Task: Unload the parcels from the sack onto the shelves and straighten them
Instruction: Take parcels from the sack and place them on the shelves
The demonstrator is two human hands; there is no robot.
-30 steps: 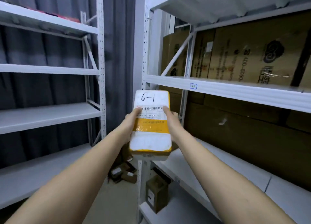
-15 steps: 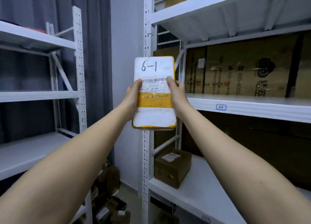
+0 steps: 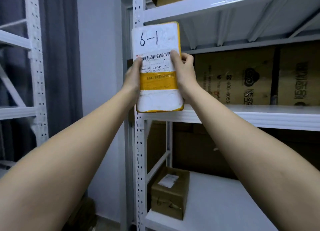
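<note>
I observe the yellow padded parcel, hand-marked "6-1", held upright in both hands in front of the white upright post of the right-hand shelving unit. The left hand grips its left edge with the thumb laid on the barcode label; the right hand grips the right edge, thumb on the label and fingers curled behind.

Change noted: over the last second the parcel has risen from below the middle shelf to level with it, and the view has closed in on the post. The parcel's lower edge now overlaps the front lip of that shelf just right of the post; I cannot tell whether it touches.

Behind the shelf stands flattened brown cardboard. Below, right of the post, a small brown carton sits on the lower shelf.

My judgement: the parcel is being brought to the shelf slot its marking names; placement and squaring are not yet done. The sack is not in view.
</note>
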